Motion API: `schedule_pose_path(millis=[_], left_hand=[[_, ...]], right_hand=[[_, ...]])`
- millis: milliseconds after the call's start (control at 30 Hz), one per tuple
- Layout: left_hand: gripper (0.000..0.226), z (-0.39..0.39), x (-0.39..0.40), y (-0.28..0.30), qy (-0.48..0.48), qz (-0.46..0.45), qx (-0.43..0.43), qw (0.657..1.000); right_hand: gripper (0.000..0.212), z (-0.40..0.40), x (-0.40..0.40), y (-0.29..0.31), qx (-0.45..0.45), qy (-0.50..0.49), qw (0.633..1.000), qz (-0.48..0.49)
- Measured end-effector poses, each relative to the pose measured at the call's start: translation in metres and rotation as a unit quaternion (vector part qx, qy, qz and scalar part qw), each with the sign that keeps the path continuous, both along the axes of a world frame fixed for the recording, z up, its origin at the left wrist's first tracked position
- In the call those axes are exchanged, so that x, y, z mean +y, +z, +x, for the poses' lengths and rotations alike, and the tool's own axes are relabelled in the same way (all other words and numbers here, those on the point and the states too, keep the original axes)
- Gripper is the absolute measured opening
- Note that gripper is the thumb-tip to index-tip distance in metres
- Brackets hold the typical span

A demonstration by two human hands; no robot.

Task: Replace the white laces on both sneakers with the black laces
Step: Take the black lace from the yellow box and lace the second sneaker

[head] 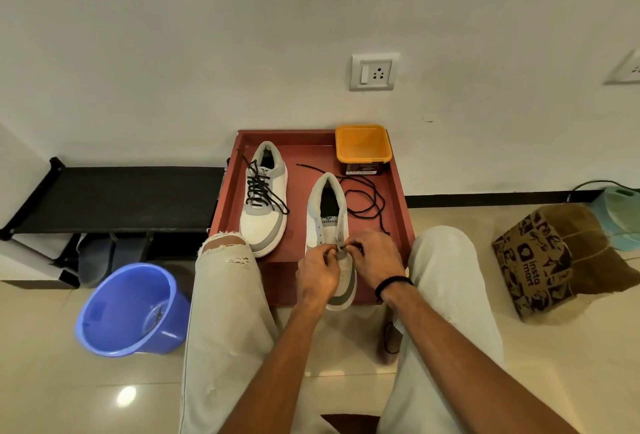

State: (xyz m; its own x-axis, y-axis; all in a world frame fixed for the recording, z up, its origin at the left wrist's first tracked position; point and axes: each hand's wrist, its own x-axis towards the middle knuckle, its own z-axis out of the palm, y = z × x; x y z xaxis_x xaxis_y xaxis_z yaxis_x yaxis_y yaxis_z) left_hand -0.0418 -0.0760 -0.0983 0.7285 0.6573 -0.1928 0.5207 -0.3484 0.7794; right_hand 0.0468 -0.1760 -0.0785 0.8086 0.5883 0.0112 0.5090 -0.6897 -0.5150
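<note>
- Tray (pixel 403 205): rectangular, dull red, raised rim, matte surface; set on glossy cream floor tiles against a white wall.
- Left sneaker (pixel 264 201): white and grey upper, smooth white sole, low-cut; fully threaded with a black lace in crossed rows, ends trailing loose. Stands on the tray's left half, well apart from both hands.
- Right sneaker (pixel 327 222): same make, eyelets bare along the upper part; toe end projects over the tray's near edge. Lies directly under both hands.
- Black lace (pixel 370 199): thin round cord, coiled in loose loops on the tray just right of the right sneaker, one end running to the lowest eyelets.
- Left hand (pixel 317 274): fingers curled, pinching the lace at the left lower eyelet.
- Right hand (pixel 375 257): fingers curled, pinching the lace at the right lower eyelet; black band at the wrist.
- Orange tub (pixel 362 147): square plastic, rounded corners, dark base, at the tray's far right corner.
- Blue bucket (pixel 130 309): round plastic, tilted, left of the knee.
- Paper bag (pixel 540 267): brown, printed, creased, on the floor at right.
</note>
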Motion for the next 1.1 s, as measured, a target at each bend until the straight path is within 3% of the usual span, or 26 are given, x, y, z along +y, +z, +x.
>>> schedule_pose_path(millis=[233, 467, 667, 900, 1100], left_hand=[[0.026, -0.001, -0.002, 0.002, -0.006, 0.043, 0.002, 0.999], [0.026, 0.004, 0.005, 0.009, -0.050, 0.062, 0.037, 0.996], [0.028, 0.010, 0.016, 0.017, -0.109, 0.136, 0.096, 0.980], [0.021, 0.006, 0.023, 0.013, -0.123, 0.126, 0.077, 0.981], [0.025, 0.005, 0.024, 0.015, -0.116, 0.120, 0.074, 0.983]], right_hand=[[0.014, -0.008, 0.010, 0.002, -0.128, 0.020, 0.984, -0.119], [0.019, -0.001, 0.007, -0.006, -0.006, 0.021, 0.999, -0.031], [0.020, -0.002, 0.007, -0.010, 0.013, 0.019, 1.000, -0.010], [0.070, -0.001, 0.006, -0.010, 0.083, 0.069, 0.994, 0.012], [0.066, -0.005, 0.003, -0.008, 0.060, 0.102, 0.993, -0.030]])
